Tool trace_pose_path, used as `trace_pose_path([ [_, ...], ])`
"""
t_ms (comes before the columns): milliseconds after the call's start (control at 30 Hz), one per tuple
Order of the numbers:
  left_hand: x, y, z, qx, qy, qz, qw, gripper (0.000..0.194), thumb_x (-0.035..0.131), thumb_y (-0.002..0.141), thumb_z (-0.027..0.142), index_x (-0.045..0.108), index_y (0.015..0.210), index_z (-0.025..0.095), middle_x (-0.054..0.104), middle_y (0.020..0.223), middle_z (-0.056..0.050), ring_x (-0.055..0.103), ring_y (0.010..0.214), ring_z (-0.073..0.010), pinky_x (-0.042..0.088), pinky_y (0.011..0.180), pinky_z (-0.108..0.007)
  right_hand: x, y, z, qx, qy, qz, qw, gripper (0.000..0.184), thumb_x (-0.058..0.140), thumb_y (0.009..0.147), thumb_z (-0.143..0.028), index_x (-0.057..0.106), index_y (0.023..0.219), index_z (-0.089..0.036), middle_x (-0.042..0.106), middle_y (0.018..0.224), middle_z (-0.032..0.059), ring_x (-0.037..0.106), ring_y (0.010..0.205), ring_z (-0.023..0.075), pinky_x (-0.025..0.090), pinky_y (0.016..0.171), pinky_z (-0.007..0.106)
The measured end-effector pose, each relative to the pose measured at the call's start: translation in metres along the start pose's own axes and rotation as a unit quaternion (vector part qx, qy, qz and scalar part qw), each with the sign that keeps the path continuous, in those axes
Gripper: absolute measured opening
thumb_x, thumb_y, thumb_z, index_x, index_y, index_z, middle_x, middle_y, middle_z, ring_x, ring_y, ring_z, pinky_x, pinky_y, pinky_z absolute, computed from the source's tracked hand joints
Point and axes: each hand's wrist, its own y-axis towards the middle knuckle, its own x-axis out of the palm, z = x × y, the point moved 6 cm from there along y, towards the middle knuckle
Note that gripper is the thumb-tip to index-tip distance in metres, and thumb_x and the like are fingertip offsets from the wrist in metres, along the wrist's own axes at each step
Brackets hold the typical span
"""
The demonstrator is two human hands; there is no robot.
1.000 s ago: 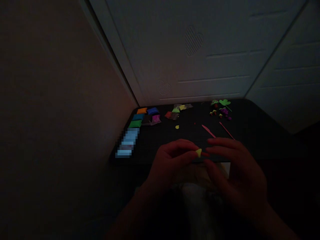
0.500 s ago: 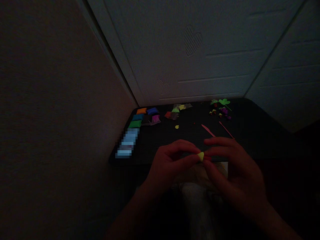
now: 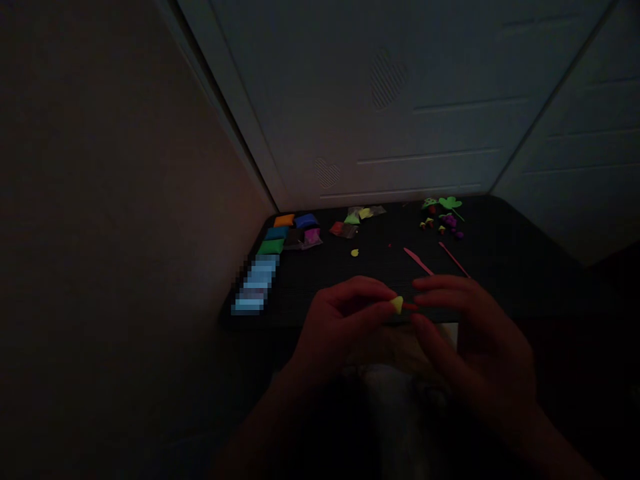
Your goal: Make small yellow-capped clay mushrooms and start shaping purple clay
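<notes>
In the head view, my left hand (image 3: 345,310) pinches a small yellow clay cap (image 3: 397,305) between thumb and fingertips, above the table's front edge. From the cap's right side a thin red stem (image 3: 410,307) points toward my right hand (image 3: 480,340). That hand is open, its thumb and fingers apart around the stem's tip; whether a finger grazes the tip is too dark to tell. Beyond it lie a pink plastic knife (image 3: 417,260) and a thin pink stick tool (image 3: 454,259). A flat yellow clay piece (image 3: 355,253) lies farther left.
On the dark table (image 3: 310,273), colored clay packets (image 3: 271,247) are grouped at the left, behind a blurred lit screen (image 3: 255,285). Opened packets (image 3: 344,229) lie at the back middle. Small clay pieces, including a green clover shape (image 3: 451,203), stand back right. A pale panel (image 3: 400,133) rises behind.
The thumb and fingers of my right hand have parted, baring more of the red stem. My left hand has shifted slightly left and up with the yellow cap.
</notes>
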Motion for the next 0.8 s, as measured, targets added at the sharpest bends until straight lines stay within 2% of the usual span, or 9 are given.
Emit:
trace_pose_path([
  [233, 0.001, 0.0, 0.003, 0.005, 0.02, 0.003, 1.0, 0.009, 0.07, 0.067, 0.017, 0.07, 0.073, 0.023, 0.065, 0.079, 0.001, 0.058, 0.076, -0.0122, 0.045, 0.069, -0.023, 0.0, 0.001, 0.001, 0.019, -0.006, -0.007, 1.0, 0.022, 0.061, 0.076, -0.014, 0.057, 0.093, -0.027, 0.061, 0.1, 0.0036, 0.058, 0.092, 0.0202, 0.048, 0.079, 0.037],
  [467, 0.001, 0.001, 0.003, -0.001, 0.009, 0.004, 1.0, 0.008, 0.071, 0.065, 0.018, 0.07, 0.073, 0.02, 0.065, 0.078, 0.0, 0.058, 0.075, -0.0129, 0.045, 0.068, -0.024, -0.001, -0.001, 0.003, 0.021, 0.011, -0.006, 1.0, 0.022, 0.062, 0.075, -0.014, 0.058, 0.093, -0.026, 0.061, 0.101, 0.0025, 0.058, 0.093, 0.0189, 0.047, 0.081, 0.035],
  [600, 0.0, 0.001, 0.002, 0.001, -0.001, -0.002, 1.0, 0.01, 0.07, 0.066, 0.017, 0.071, 0.075, 0.022, 0.066, 0.079, 0.0, 0.058, 0.073, -0.0114, 0.044, 0.067, -0.022, -0.001, -0.002, 0.009, 0.05, 0.068, -0.024, 0.996, 0.023, 0.06, 0.077, -0.016, 0.058, 0.097, -0.027, 0.061, 0.102, 0.0021, 0.057, 0.097, 0.0183, 0.046, 0.083, 0.033],
  [800, 0.001, 0.002, 0.007, 0.031, 0.022, -0.008, 0.999, 0.01, 0.071, 0.065, 0.018, 0.072, 0.074, 0.023, 0.065, 0.078, -0.001, 0.058, 0.077, -0.0134, 0.044, 0.071, -0.025, 0.003, -0.002, 0.02, 0.12, 0.197, -0.02, 0.973, 0.012, 0.056, 0.081, -0.018, 0.062, 0.088, -0.026, 0.063, 0.096, 0.0017, 0.059, 0.094, 0.0162, 0.05, 0.08, 0.029],
])
